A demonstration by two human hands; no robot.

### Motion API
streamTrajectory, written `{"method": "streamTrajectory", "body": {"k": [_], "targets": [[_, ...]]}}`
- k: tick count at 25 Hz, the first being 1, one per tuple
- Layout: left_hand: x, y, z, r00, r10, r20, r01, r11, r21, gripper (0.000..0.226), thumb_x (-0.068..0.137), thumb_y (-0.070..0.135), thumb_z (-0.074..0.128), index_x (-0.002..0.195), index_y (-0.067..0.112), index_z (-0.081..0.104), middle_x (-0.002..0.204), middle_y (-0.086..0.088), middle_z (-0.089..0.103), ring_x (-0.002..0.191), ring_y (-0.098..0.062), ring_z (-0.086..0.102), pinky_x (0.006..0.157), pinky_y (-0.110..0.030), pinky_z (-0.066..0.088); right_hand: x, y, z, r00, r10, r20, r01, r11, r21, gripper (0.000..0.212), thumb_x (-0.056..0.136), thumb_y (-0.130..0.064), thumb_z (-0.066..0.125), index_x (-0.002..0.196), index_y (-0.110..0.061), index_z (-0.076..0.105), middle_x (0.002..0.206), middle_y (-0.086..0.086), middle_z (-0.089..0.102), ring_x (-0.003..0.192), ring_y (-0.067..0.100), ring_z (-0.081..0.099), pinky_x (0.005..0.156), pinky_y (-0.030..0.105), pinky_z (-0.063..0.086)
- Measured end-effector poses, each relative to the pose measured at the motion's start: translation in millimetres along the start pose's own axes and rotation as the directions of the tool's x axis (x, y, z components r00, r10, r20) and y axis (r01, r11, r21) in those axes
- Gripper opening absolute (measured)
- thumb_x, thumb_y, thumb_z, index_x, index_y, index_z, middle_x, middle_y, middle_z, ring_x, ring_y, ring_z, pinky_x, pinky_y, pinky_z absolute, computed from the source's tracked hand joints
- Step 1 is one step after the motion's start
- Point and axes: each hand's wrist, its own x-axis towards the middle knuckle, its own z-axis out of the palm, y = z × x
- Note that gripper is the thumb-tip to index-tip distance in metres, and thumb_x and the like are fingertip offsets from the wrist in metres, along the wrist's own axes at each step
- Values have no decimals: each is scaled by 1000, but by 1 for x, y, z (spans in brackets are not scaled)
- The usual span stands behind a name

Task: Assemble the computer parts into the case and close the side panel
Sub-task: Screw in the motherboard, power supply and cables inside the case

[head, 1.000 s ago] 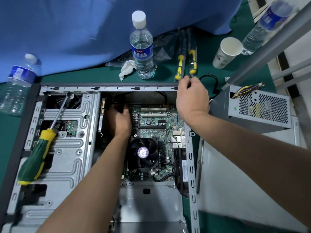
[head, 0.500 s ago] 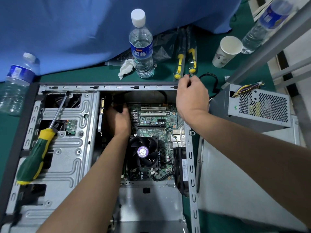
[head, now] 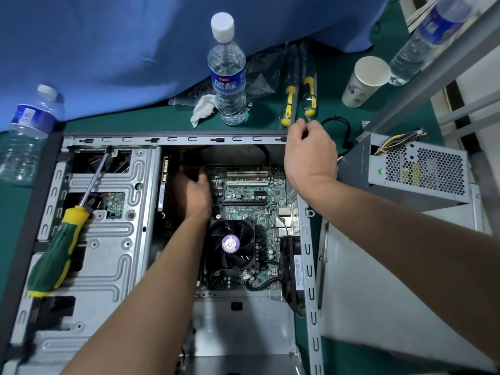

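The open computer case (head: pixel 173 138) lies flat on a green mat, with the motherboard (head: pixel 249 196) and its CPU fan (head: pixel 231 244) inside. My left hand (head: pixel 192 196) reaches into the dark gap between the drive cage (head: pixel 113 239) and the board, and its fingers curl round a black part that I cannot identify. My right hand (head: pixel 308 155) rests over the case's far right corner and pinches the end of a thin black cable (head: pixel 343 123). The grey power supply (head: pixel 422 171) sits outside the case to the right, on the loose side panel (head: pixel 378 307).
A green and yellow screwdriver (head: pixel 54 261) lies on the drive cage. Behind the case stand a water bottle (head: pixel 228 77), a crumpled tissue (head: pixel 203 109), two bagged yellow-handled screwdrivers (head: pixel 297 98) and a paper cup (head: pixel 362 82). Another bottle (head: pixel 27 131) lies far left. A metal frame (head: pixel 438 60) crosses the right.
My right hand's fingers have shifted slightly at the case corner. My left hand stays in the same spot inside the case.
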Motion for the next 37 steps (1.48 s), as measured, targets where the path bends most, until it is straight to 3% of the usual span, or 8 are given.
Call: {"method": "streamTrajectory", "body": {"k": [9,14,22,32,37], "targets": [[-2,0,-1,1000,-4,20,4,1000,16,48,96,32,59,128,-3,53,128,-24,58,120,-35,55,100,-35,39,0,0,0,1000,3,-3,-3,1000,-5,32,102,-38,33,83,-17,47,95,10,62,82,29,52,68,32,31],[-3,3,-3,1000,15,-9,-14,997,73,41,93,37,60,114,1,63,113,-21,66,106,-35,63,89,-38,48,0,1,-1,1000,0,-2,0,1000,-5,33,102,-38,32,83,-16,47,95,9,62,82,28,52,68,32,31],[-1,6,-6,999,25,20,-27,993,112,38,94,37,60,112,3,65,113,-18,67,106,-32,64,90,-39,49,1,1,-1,1000,-3,-2,3,1000,-6,33,102,-38,32,82,-16,47,93,9,61,82,28,52,68,32,31],[-4,7,-7,1000,-14,25,14,1000,22,44,96,31,60,129,2,56,129,-17,60,121,-30,55,100,-35,40,1,1,0,1000,-5,-2,5,1000,2,33,102,-38,33,83,-16,48,95,10,63,83,28,54,69,32,32],[-4,7,-4,1000,-26,-5,26,999,-41,38,91,32,64,118,4,63,118,-15,66,110,-27,62,92,-31,44,1,1,-1,1000,-7,3,7,1000,7,33,103,-38,32,83,-16,47,94,10,62,82,28,54,69,32,32]]}}
